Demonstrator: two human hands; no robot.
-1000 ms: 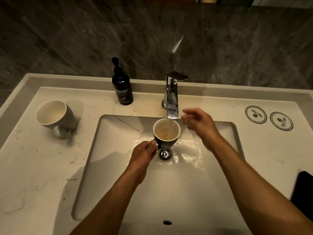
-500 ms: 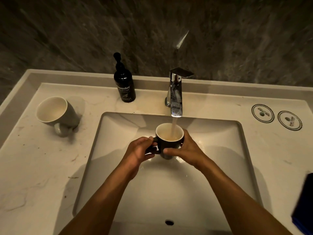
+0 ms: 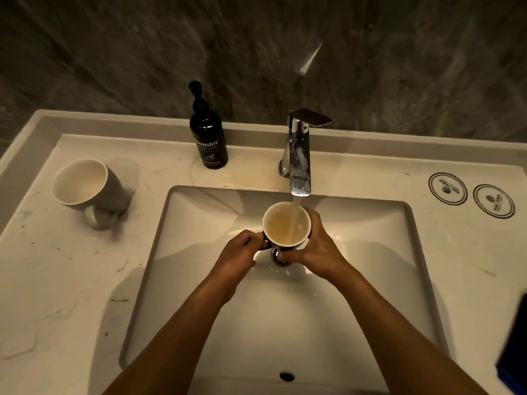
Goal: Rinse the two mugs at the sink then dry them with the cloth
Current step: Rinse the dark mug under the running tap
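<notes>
faucet (image 3: 299, 155) close above mug (image 3: 286, 223), basin (image 3: 199, 280) open leftward

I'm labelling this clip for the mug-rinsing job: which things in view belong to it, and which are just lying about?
Part of the job:
dark mug, gripped by left hand and right hand
grey mug on the counter
tap, running
sink
blue cloth, at the frame edge

Lying about:
hand wash bottle
two round stickers

dim warm light is falling from above, glare is streaking the wall (image 3: 309, 59), edges are bowing.
</notes>
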